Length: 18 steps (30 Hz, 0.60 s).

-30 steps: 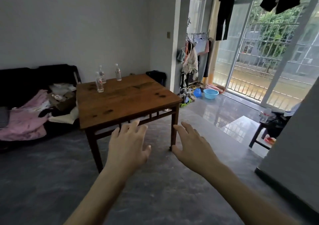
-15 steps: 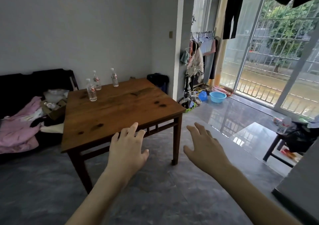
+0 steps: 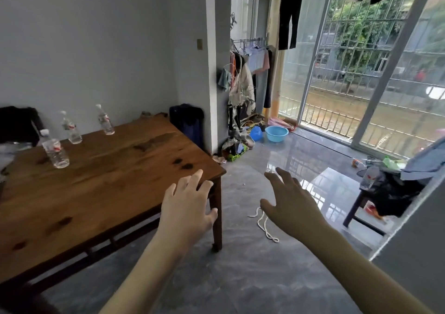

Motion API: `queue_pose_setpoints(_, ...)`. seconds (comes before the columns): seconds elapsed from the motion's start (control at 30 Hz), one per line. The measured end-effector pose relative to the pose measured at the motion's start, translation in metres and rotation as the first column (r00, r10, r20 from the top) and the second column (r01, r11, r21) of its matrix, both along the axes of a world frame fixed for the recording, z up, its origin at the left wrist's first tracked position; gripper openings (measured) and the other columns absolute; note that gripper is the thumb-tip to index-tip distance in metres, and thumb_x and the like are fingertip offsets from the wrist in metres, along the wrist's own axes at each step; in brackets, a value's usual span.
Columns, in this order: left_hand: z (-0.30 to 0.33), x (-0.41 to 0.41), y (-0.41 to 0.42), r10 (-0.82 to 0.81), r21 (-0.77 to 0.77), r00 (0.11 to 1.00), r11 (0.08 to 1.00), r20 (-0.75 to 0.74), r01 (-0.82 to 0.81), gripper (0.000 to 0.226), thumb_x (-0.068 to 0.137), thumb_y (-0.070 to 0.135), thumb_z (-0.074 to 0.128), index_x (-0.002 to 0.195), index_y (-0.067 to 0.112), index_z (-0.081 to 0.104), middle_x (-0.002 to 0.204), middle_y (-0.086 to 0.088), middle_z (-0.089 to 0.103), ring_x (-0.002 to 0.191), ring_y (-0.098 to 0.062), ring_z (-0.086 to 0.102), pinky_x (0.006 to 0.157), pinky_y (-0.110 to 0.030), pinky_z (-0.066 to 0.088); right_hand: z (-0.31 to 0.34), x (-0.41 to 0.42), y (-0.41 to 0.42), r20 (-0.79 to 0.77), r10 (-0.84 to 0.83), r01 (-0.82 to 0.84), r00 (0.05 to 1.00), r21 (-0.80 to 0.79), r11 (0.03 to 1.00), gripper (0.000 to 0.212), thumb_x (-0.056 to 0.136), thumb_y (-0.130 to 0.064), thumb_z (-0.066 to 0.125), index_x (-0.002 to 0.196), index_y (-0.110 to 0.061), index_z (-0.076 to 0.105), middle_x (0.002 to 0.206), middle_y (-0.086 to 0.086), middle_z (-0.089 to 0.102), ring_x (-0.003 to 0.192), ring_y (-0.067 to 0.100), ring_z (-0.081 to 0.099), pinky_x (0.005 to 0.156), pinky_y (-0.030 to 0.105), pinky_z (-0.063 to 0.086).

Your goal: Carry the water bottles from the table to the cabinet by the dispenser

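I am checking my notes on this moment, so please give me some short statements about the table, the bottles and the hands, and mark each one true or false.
1. Three water bottles stand upright on the wooden table. True.
2. The left hand holds one bottle in its grip. False: it is open and empty, fingers spread, near the table's corner.
3. The right hand is open and holds nothing. True.
4. The bottles stand at the table edge nearest the person. False: they stand along the far side, toward the wall.
5. A blue basin sits on the floor near the glass door. True.
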<state>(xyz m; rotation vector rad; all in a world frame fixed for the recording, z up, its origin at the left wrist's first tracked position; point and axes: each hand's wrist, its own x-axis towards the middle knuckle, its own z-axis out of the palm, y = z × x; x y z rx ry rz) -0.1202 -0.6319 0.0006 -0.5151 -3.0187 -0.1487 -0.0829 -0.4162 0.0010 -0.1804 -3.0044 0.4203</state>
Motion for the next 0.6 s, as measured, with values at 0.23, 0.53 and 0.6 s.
queue_pose_setpoints(0.23,-0.015,-0.116,0.067,-0.089,0.0,0.996,0.996,0.028,0.089,0.068,0.097,0.052,0.056,0.156,0.031,0.029,0.17,0.001,0.013,0.155,-0.022,0.018,0.123,-0.043,0.025,-0.013,-0.092,0.064,0.034,-0.112,0.111,0.993,0.007,0.994,0.062,0.093,-0.041,0.053,0.149,-0.026,0.033,0.162,0.002,0.025,0.144,0.024,0.032,0.11,0.041,0.035)
queue_pose_setpoints(0.53,-0.013,-0.283,0.15,-0.187,0.014,0.982,0.982,-0.013,0.187,0.068,0.095,0.056,0.054,0.154,0.031,0.032,0.169,0.0,0.017,0.153,-0.025,0.022,0.122,-0.046,0.025,-0.008,-0.237,0.134,0.019,-0.201,0.198,0.98,0.104,0.975,0.062,0.094,-0.045,0.05,0.15,-0.027,0.031,0.162,0.004,0.026,0.144,0.025,0.032,0.111,0.04,0.034)
queue_pose_setpoints(0.6,-0.013,-0.312,0.168,-0.207,0.01,0.978,0.978,0.007,0.207,0.069,0.095,0.056,0.055,0.154,0.03,0.032,0.169,-0.001,0.017,0.153,-0.027,0.023,0.123,-0.047,0.024,-0.008,-0.264,0.152,0.012,-0.228,0.226,0.974,0.095,0.97,0.063,0.094,-0.046,0.05,0.151,-0.028,0.03,0.163,0.004,0.024,0.145,0.026,0.03,0.112,0.041,0.032)
